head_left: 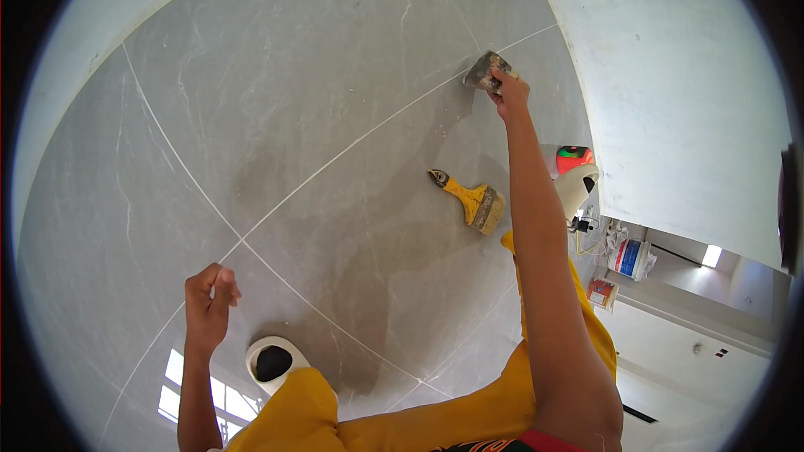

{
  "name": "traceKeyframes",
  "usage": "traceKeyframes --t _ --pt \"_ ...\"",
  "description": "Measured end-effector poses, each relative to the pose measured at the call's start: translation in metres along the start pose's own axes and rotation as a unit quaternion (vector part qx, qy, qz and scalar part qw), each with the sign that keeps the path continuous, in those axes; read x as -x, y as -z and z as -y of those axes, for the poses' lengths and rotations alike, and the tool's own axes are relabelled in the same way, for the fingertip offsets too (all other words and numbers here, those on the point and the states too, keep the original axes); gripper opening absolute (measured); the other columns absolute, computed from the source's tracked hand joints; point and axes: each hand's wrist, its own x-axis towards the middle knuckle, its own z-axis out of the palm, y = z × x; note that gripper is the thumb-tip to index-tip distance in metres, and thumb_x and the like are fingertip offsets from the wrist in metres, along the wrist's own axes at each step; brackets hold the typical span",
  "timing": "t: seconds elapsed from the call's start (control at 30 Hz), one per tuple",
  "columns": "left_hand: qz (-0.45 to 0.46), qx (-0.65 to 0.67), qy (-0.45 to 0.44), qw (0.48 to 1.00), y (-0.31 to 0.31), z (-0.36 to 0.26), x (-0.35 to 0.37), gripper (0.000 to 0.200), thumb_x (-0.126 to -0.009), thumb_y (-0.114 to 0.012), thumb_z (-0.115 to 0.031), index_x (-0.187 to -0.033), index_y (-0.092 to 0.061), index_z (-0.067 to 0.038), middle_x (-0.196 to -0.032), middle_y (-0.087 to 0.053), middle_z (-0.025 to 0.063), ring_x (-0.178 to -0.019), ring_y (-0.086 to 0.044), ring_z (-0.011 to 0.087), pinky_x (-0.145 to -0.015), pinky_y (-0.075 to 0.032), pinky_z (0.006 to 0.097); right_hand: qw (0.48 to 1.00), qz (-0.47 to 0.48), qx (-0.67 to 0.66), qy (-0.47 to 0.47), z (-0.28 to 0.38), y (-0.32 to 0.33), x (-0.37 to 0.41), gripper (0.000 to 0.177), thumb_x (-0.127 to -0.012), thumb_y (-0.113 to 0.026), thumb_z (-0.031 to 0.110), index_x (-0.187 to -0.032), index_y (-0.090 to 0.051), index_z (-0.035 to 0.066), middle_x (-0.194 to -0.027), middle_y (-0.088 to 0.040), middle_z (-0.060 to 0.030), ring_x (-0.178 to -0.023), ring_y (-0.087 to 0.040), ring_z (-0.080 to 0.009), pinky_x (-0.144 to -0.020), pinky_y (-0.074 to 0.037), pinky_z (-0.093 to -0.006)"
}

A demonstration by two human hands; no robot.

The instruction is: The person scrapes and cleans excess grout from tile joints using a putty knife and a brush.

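My right hand (pixel 509 94) reaches forward, with thumb and fingers pinched on a flat, stained scraper (pixel 486 72) at a white joint line of the grey tiled floor (pixel 335 142). Its blade is blotched dark and tan. Closer to me, a wide paintbrush (pixel 471 201) with a yellow handle and worn bristles lies on the tiles. At lower left my left hand (pixel 209 301) is over the floor near another joint line, its fingers curled in. Nothing shows in it, though the palm side is hidden.
A pale wall (pixel 670 100) runs along the right. By its foot are a red and green object (pixel 574 157), a white and blue bucket (pixel 628 258) and a smaller orange-labelled tub (pixel 601 293). My left foot in a white slipper (pixel 272 362) stands below the left hand.
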Motion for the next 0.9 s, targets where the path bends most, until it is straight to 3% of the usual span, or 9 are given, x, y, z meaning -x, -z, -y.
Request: traceKeyframes --t 0.23,0.53,0.77,0.87,0.9 --pt "-0.066 -0.023 0.027 0.997 0.017 0.005 0.010 0.049 -0.103 -0.051 -0.041 -0.071 -0.056 -0.005 -0.063 -0.054 0.0021 -0.057 -0.048 0.0091 -0.055 -0.040 0.0261 0.999 -0.006 0.044 0.000 -0.003 -0.008 -0.045 0.025 -0.080 -0.076 0.009 -0.102 -0.065 0.004 -0.090 -0.068 -0.0067 -0.080 -0.065 -0.0188 -0.066 -0.052 -0.0348" --pt "-0.087 -0.006 0.032 0.996 0.014 0.005 -0.001 0.049 -0.102 -0.050 -0.044 -0.073 -0.056 -0.006 -0.066 -0.053 0.0024 -0.059 -0.048 0.0095 -0.057 -0.039 0.0260 0.994 0.058 0.076 0.062 -0.002 -0.022 -0.022 0.027 -0.076 -0.078 0.003 -0.099 -0.067 -0.004 -0.089 -0.069 -0.0097 -0.074 -0.066 -0.0181 -0.061 -0.057 -0.0340" --pt "-0.095 0.015 0.012 0.995 0.020 0.005 0.004 0.047 -0.102 -0.051 -0.042 -0.074 -0.055 -0.005 -0.067 -0.054 0.0026 -0.060 -0.047 0.0096 -0.057 -0.039 0.0264 0.980 0.123 0.104 0.115 -0.013 -0.048 0.023 0.023 -0.077 -0.076 0.000 -0.097 -0.067 -0.007 -0.086 -0.070 -0.0110 -0.070 -0.067 -0.0172 -0.059 -0.056 -0.0314" --pt "-0.105 0.027 0.004 0.994 0.024 0.006 0.010 0.046 -0.102 -0.051 -0.043 -0.075 -0.055 -0.006 -0.067 -0.053 0.0021 -0.061 -0.046 0.0095 -0.058 -0.039 0.0266 0.974 0.159 0.126 0.104 -0.018 -0.064 0.063 0.021 -0.078 -0.076 0.006 -0.094 -0.068 -0.006 -0.081 -0.069 -0.0089 -0.065 -0.062 -0.0140 -0.058 -0.052 -0.0297" --pt "-0.116 0.032 -0.008 0.993 0.024 0.004 0.011 0.042 -0.102 -0.053 -0.040 -0.077 -0.057 -0.006 -0.068 -0.054 0.0020 -0.062 -0.048 0.0097 -0.059 -0.040 0.0266 0.957 0.183 0.191 0.123 -0.026 -0.069 0.082 0.022 -0.078 -0.077 0.010 -0.092 -0.068 -0.005 -0.079 -0.068 -0.0072 -0.064 -0.059 -0.0126 -0.057 -0.050 -0.0288"
